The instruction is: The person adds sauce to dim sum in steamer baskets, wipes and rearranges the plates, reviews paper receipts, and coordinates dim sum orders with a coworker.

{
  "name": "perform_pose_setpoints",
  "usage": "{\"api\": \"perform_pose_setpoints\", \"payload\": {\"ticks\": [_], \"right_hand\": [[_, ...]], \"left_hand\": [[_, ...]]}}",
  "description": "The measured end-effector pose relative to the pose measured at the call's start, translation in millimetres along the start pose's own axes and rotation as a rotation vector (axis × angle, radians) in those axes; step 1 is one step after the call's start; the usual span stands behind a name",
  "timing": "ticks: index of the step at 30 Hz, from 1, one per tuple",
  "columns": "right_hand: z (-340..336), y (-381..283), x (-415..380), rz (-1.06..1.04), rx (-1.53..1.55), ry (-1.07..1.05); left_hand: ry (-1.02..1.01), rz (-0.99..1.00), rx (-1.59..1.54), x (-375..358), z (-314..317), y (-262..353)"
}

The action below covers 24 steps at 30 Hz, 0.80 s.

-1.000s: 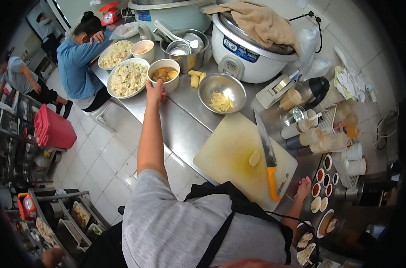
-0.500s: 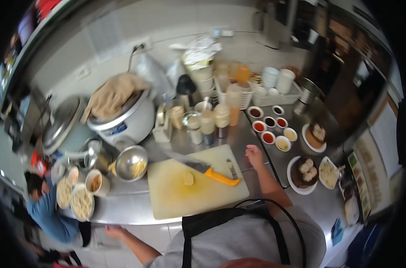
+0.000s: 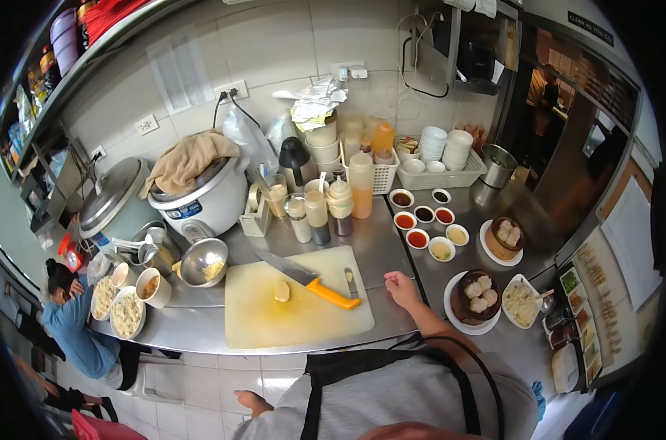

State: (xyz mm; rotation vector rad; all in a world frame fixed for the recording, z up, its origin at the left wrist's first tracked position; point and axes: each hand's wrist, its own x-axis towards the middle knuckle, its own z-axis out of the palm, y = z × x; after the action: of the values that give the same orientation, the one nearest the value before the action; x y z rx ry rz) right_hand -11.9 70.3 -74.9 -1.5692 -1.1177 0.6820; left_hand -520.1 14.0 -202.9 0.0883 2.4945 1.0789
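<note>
On the desk [image 3: 392,242] edge, the right hand [image 3: 400,284] rests loosely curled, holding nothing; the knife [image 3: 307,278] lies just left of it, orange handle nearest, blade pointing up-left. Left hand [image 3: 251,402] hangs empty below.

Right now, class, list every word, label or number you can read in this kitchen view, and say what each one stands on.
"CLEAN AS YOU GO": roughly, on the dark sign at top right; the last letters are unsure.
Blue label on the white rice cooker: too small to read.
Papers pinned at the right wall: blurred, unreadable.
Red scale dial at the left: numbers unreadable.
</note>
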Motion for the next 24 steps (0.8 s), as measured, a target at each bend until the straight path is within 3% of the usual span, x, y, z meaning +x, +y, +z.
{"api": "perform_pose_setpoints", "payload": {"ticks": [3,6,9,12,14,16,18,19,20,21,22,23,24], "right_hand": [[-7,-7,-13,-0.032,-0.035,-0.025],[-10,-10,-21,-0.067,-0.038,-0.012],[-11,-11,-25,-0.077,-0.056,-0.043],[-12,-14,-27,-0.107,-0.074,-0.046],[-13,-14,-28,-0.140,-0.090,-0.039],[-14,-14,-28,-0.178,-0.106,-0.043],[-14,-15,-27,-0.217,-0.117,-0.046],[-13,-15,-28,-0.236,-0.125,-0.051],[-12,-15,-28,-0.249,-0.127,-0.044],[-13,-15,-28,-0.265,-0.130,-0.037],[-12,-16,-27,-0.282,-0.134,-0.030],[-12,-15,-26,-0.283,-0.130,-0.012],[-10,-14,-27,-0.280,-0.125,0.007]], "left_hand": [[-0.190,-0.033,-0.447,17,17,-9],[0.014,0.132,-0.370,37,34,-5],[0.078,0.109,-0.513,50,36,15],[0.176,0.155,-0.619,8,-5,71],[0.394,0.159,-0.833,15,-13,102],[0.486,0.371,-0.939,47,-16,130],[0.201,0.293,-1.111,4,-51,194],[0.021,0.284,-1.359,-50,-77,236],[-0.052,0.404,-1.230,-46,-79,258],[-0.151,0.379,-1.374,-83,-87,296],[-0.281,0.541,-1.400,-75,-75,320],[-0.395,0.467,-1.482,-117,-80,356],[-0.646,0.635,-1.549,-97,-54,383]]}}
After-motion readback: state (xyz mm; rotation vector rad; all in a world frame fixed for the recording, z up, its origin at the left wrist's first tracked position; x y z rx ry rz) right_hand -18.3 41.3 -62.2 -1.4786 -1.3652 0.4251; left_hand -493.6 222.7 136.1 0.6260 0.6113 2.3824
